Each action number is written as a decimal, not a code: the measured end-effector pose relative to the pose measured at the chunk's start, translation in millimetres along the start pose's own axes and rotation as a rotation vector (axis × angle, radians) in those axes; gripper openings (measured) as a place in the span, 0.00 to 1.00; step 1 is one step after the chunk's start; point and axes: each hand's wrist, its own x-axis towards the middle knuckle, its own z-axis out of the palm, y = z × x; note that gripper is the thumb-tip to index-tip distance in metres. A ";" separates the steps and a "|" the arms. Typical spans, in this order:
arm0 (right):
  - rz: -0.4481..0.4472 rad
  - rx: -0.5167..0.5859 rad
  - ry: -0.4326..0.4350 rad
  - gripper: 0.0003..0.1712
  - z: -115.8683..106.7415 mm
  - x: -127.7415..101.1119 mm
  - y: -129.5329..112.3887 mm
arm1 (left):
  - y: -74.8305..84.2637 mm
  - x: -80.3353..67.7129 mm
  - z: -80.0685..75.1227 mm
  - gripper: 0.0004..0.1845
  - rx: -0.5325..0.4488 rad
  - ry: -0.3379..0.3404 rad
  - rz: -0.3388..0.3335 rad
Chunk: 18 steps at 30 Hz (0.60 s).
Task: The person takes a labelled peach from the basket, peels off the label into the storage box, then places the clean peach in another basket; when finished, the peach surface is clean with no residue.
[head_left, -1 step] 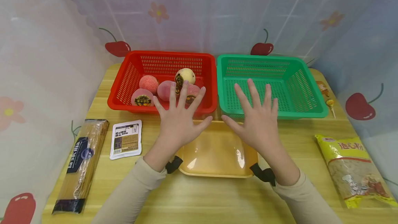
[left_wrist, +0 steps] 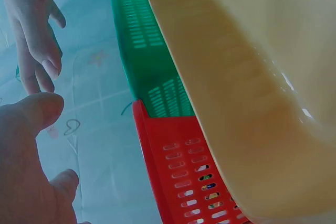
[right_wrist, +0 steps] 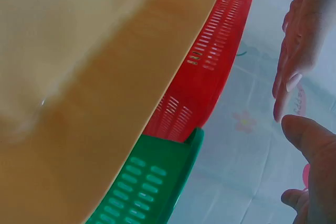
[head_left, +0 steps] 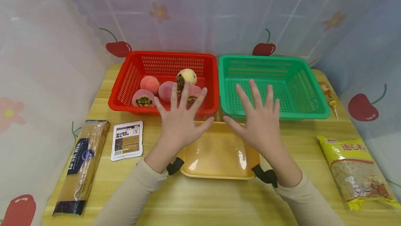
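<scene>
Above the table both bare hands hover palm down with fingers spread, holding nothing. The left hand is over the left part of a yellow-orange plastic tray, its fingertips overlapping the near side of a red basket in the head view. Inside that basket lie several round, peach-like fruits, pink and cream, some bearing dark labels; the fingers partly hide them. My right hand hangs over the tray's right part, fingertips in front of a green basket with a bare slotted floor. Thumbs point toward each other, slightly apart.
On the left lie a pack of spaghetti and a flat white-edged sachet. At the right are a yellow pasta bag, a lollipop and a small brown item. A printed curtain encloses the table's back and sides.
</scene>
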 end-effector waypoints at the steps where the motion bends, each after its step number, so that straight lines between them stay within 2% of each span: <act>1: -0.001 0.002 0.000 0.55 0.3 0.1 0.2 | -0.3 0.0 0.3 0.44 0.002 -0.002 -0.002; 11: -0.074 0.024 0.008 0.53 3.4 8.2 7.5 | -8.7 1.1 -1.8 0.43 -0.004 -0.034 -0.028; 15: -0.108 0.080 -0.002 0.51 3.0 16.5 8.9 | -22.0 0.1 -5.2 0.44 -0.022 -0.046 -0.059; 18: -0.143 0.122 -0.045 0.49 2.3 26.2 8.0 | -37.5 -0.8 -8.9 0.46 -0.049 -0.044 -0.086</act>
